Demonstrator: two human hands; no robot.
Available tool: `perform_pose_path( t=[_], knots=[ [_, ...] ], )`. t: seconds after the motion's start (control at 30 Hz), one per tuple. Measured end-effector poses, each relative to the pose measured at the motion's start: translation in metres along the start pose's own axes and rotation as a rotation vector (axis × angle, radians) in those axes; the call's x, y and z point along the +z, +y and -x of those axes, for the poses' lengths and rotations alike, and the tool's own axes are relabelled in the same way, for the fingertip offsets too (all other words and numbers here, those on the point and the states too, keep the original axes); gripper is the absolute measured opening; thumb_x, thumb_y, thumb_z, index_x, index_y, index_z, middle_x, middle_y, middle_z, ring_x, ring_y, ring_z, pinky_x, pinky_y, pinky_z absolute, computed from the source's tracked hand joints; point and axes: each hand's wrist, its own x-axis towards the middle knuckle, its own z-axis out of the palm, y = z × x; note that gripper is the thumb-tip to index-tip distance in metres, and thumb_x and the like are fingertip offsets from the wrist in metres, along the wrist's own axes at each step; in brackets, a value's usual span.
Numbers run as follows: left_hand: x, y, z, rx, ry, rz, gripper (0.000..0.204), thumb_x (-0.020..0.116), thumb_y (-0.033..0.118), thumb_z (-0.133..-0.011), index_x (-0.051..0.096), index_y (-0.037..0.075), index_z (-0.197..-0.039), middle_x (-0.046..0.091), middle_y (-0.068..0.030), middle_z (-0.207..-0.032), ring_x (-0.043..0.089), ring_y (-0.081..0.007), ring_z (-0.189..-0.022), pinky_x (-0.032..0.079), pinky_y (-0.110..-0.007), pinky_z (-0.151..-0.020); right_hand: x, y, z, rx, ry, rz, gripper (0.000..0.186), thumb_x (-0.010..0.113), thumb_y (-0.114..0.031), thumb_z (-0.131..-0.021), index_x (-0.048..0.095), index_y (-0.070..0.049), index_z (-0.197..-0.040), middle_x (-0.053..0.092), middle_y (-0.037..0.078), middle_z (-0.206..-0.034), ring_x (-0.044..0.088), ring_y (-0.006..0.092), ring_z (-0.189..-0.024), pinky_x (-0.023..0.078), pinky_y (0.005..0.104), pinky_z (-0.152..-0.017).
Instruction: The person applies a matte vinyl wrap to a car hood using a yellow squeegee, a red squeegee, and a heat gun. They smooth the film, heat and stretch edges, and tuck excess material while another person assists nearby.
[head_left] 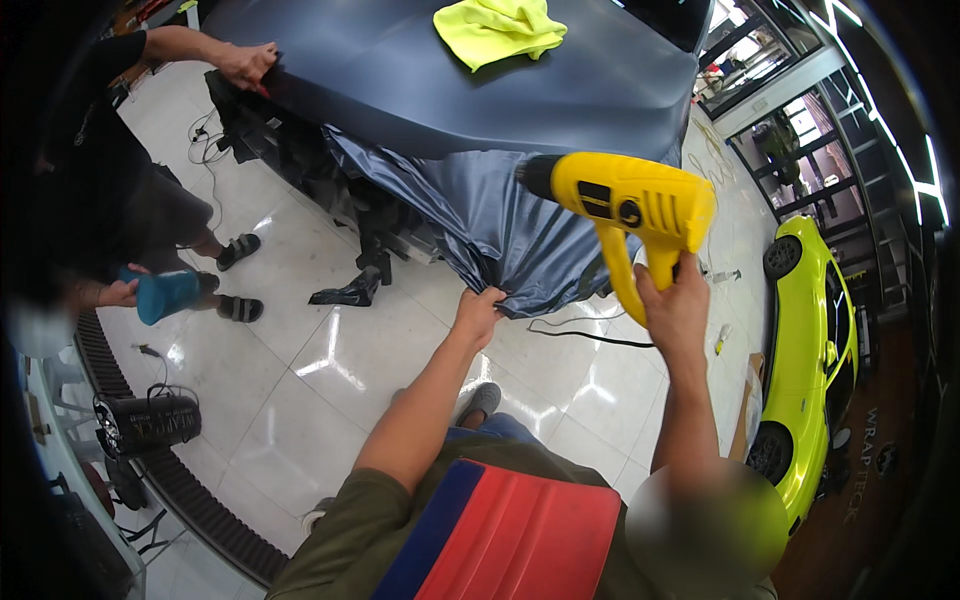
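My right hand (pixel 675 305) is wrapped round the handle of a yellow heat gun (pixel 640 195), whose black nozzle points left over the car's front corner. Below the nozzle hangs a wrinkled grey-blue vinyl film (pixel 520 225), draped loose from the edge of the car hood (pixel 390 70). My left hand (pixel 482 312) is closed on the film's lower edge and pulls it taut toward me. Smooth matte film of the same colour covers the hood. A squeegee (pixel 510 530), red with a dark blue edge, lies against my chest.
A co-worker (pixel 110 160) stands at the left, one hand on the hood edge, the other holding a blue bottle-like container (pixel 165 295). A neon-yellow cloth (pixel 500 30) lies on the hood. Cables and a black scrap (pixel 347 290) lie on the floor. A lime-green car (pixel 810 350) stands at right.
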Motion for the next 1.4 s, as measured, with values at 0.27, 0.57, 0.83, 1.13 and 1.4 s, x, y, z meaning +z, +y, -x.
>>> perform_pose_path(
  t=[0.27, 0.57, 0.83, 1.13, 1.4],
  knots=[
    [0.006, 0.010, 0.009, -0.006, -0.013, -0.011, 0.038, 0.054, -0.002, -0.079, 0.052, 0.003, -0.116, 0.062, -0.0089, -0.105, 0.063, -0.0223, -0.087, 0.052, -0.038, -0.077, -0.030, 0.042, 0.022, 0.166, 0.058, -0.023, 0.040, 0.068, -0.012, -0.080, 0.052, 0.004, -0.113, 0.067, 0.023, -0.092, 0.067, 0.0364, -0.083, 0.051, 0.0382, -0.076],
    [0.008, 0.010, 0.012, 0.003, 0.017, -0.080, 0.037, 0.051, -0.004, -0.080, 0.052, 0.004, -0.116, 0.062, -0.0088, -0.101, 0.064, -0.0228, -0.085, 0.054, -0.038, -0.072, -0.049, 0.099, 0.028, 0.286, 0.096, -0.202, 0.040, 0.068, -0.014, -0.082, 0.052, 0.002, -0.115, 0.067, 0.021, -0.092, 0.066, 0.0340, -0.081, 0.050, 0.0367, -0.075],
    [0.004, 0.009, 0.010, 0.040, 0.076, -0.176, 0.036, 0.049, -0.003, -0.078, 0.053, -0.003, -0.113, 0.062, -0.0142, -0.112, 0.063, -0.0281, -0.098, 0.052, -0.044, -0.086, -0.054, 0.167, 0.018, 0.246, 0.047, -0.282, 0.039, 0.068, -0.015, -0.082, 0.055, 0.001, -0.114, 0.067, 0.020, -0.092, 0.066, 0.0340, -0.085, 0.050, 0.0368, -0.076],
    [0.028, 0.004, 0.017, 0.097, 0.188, -0.156, 0.041, 0.046, -0.001, -0.077, 0.046, -0.006, -0.117, 0.060, -0.0179, -0.114, 0.063, -0.0325, -0.102, 0.053, -0.046, -0.092, -0.063, 0.251, -0.007, 0.256, -0.130, -0.447, 0.040, 0.069, -0.017, -0.081, 0.055, 0.002, -0.113, 0.067, 0.018, -0.092, 0.065, 0.0346, -0.085, 0.050, 0.0376, -0.077],
    [0.040, -0.003, 0.021, 0.121, 0.294, -0.167, 0.042, 0.047, -0.001, -0.076, 0.046, -0.005, -0.118, 0.058, -0.0167, -0.119, 0.060, -0.0327, -0.108, 0.050, -0.045, -0.096, -0.035, 0.428, 0.050, 0.539, -0.103, -1.079, 0.042, 0.044, -0.015, -0.097, 0.038, -0.002, -0.137, 0.057, 0.014, -0.113, 0.060, 0.0194, -0.088, 0.051, 0.0326, -0.080]
  ],
)
